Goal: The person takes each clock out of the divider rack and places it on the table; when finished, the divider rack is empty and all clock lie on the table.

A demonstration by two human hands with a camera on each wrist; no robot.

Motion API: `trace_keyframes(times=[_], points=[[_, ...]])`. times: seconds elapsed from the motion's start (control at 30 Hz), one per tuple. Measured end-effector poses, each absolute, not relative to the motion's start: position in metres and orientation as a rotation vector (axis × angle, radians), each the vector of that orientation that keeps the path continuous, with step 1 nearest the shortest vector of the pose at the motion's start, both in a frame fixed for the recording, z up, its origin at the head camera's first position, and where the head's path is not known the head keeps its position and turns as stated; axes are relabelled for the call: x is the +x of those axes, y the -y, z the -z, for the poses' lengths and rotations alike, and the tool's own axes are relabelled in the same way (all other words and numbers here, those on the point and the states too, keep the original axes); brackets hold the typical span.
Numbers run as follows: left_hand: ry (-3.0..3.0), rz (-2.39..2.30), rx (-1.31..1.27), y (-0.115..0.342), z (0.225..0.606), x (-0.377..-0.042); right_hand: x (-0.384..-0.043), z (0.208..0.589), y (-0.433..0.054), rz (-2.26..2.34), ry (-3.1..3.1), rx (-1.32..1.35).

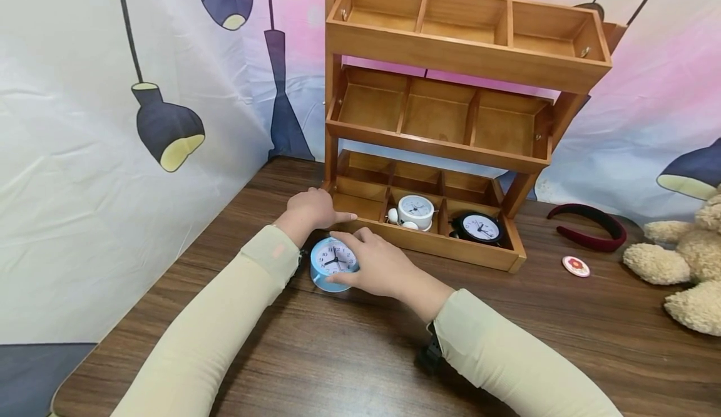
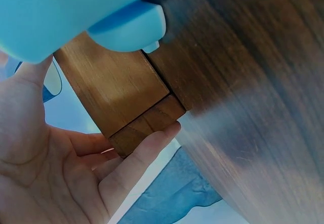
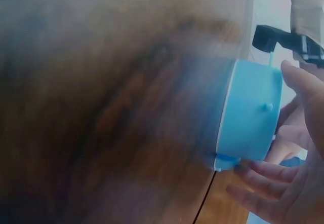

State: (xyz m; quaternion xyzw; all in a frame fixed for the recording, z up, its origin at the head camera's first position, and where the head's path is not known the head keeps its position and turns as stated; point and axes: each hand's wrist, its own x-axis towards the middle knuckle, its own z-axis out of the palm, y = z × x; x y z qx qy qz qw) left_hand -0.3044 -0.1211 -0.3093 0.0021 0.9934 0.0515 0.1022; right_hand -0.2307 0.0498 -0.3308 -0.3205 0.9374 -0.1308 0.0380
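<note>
In the head view a light-blue round alarm clock [image 1: 332,257] lies face up in front of a wooden three-tier rack [image 1: 439,244]. My right hand [image 1: 378,263] holds this clock from its right side, thumb and fingers spread around the rim. Whether the clock touches the tabletop is hard to tell. At the rack's lower front left corner, my left hand [image 1: 315,209] grips the wood. The left wrist view shows its fingers [image 2: 136,158] around that corner, below the clock's blue casing [image 2: 76,11]. A white alarm clock [image 1: 415,209] and a black one [image 1: 479,226] occupy bottom-tier compartments.
Right of the rack lie a dark red headband [image 1: 614,232] and a round badge with a red flower [image 1: 576,266]. A teddy bear [image 1: 698,254] sits at the right edge. Behind the dark wooden table [image 1: 315,354] hangs a printed cloth [image 1: 236,110].
</note>
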Motion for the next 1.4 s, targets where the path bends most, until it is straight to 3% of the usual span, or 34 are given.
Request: trace_keyframes(times=[0.7,1.4], points=[[-2.91,-0.139,-0.01,0.123,0.307,-0.305,-0.278,0.317,-0.094,0.443,-3.138,-0.816],[-2.922,-0.172,0.003,0.121,0.31,-0.305,-0.324,0.331,-0.137,0.584,-3.077,-0.385]])
